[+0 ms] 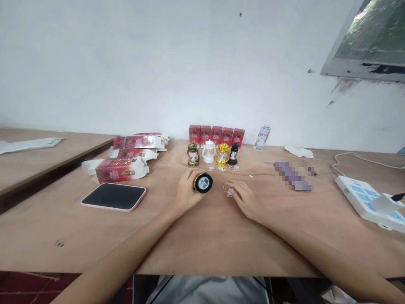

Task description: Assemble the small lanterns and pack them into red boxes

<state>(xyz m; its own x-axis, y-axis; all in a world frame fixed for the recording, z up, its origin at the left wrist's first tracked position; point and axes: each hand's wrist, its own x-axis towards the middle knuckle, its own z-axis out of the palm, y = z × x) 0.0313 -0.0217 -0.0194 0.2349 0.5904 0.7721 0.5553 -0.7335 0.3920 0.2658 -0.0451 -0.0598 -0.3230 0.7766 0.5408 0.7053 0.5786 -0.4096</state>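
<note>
My left hand [186, 192] is wrapped around a small lantern [203, 183], tipped so that its round dark base with a pale centre faces me. Gold shows at the lantern's rim; its upper part is hidden. To the right, low over the table, the fingers of my right hand [244, 196] are closed on a thin bent wire handle [225, 191] with a small whitish piece near the thumb. Beyond both hands stand upright a bronze lantern [193, 155], a white lantern [209, 153], a gold lantern [223, 155] and a black lantern [233, 154]. Small whitish pieces [222, 169] lie before them.
Several red boxes [217, 134] stand against the wall. Opened red-and-white cartons [118, 169] and a phone [114, 196] lie at left. Toward the right are a bottle [262, 137], crumpled tissue [299, 151], a blurred purple item [292, 176] and a white power strip [360, 196] with a cable.
</note>
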